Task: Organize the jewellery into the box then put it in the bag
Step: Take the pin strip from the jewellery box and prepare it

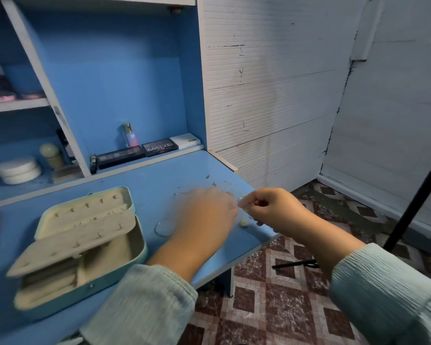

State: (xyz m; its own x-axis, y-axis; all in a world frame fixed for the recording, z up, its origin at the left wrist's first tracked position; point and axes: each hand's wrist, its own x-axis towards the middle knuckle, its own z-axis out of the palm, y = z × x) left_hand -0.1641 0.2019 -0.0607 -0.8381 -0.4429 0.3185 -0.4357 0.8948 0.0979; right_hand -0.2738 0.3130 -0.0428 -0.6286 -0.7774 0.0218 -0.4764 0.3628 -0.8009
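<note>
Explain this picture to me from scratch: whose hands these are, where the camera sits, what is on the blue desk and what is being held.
There is no machine here. A person wears one camera on the head, looking forward and down, so you see their own two arms in pale green sleeves.

The left hand is blurred with motion above the blue desk; whether it holds anything cannot be told. The right hand is curled and pinches a small piece of jewellery at its fingertips, at the desk's right edge.

On the desk lies an open jewellery box, pale inside, with a padded flap raised. To its right lie a thin ring-shaped piece, a small yellowish bit and scattered small pieces farther back. Cosmetics stand on the shelves behind.
</note>
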